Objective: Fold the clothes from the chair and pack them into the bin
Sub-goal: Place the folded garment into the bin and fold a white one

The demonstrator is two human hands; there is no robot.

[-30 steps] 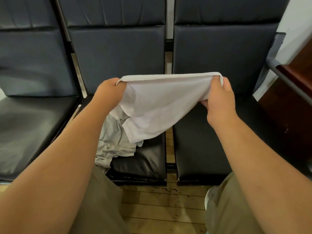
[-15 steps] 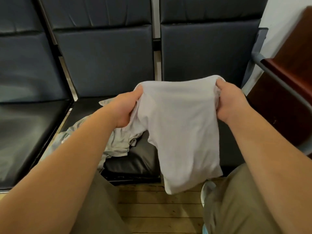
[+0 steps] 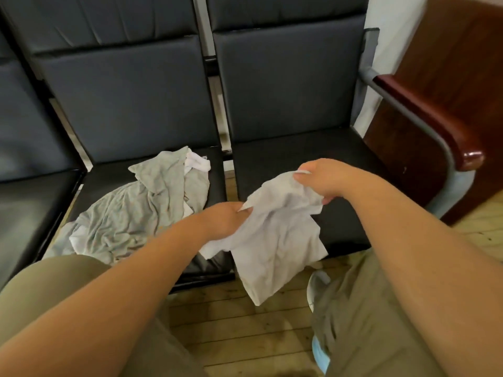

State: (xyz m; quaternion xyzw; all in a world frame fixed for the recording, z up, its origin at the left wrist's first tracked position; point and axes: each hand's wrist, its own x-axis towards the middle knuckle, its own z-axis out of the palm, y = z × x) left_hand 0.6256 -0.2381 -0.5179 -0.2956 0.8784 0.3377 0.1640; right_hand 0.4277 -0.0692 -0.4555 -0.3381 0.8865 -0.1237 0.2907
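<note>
A white garment (image 3: 275, 240) hangs crumpled between my two hands over the front edge of the right-hand black seat (image 3: 299, 151). My left hand (image 3: 226, 219) grips its left edge, and my right hand (image 3: 324, 178) pinches its upper right corner a little higher. The cloth's lower end dangles past the seat edge toward the floor. A heap of grey and white clothes (image 3: 141, 210) lies on the middle seat (image 3: 109, 175), left of my left hand. No bin is in view.
A row of dark padded chairs fills the view, with a metal armrest topped in red-brown wood (image 3: 424, 115) at the right. A brown wooden cabinet (image 3: 462, 63) stands beyond it. Plank floor (image 3: 245, 322) and my knees are below.
My hands have come down and closer together, so the stretched white garment now hangs crumpled low over the right seat. The view tipped down, showing more of the heap.
</note>
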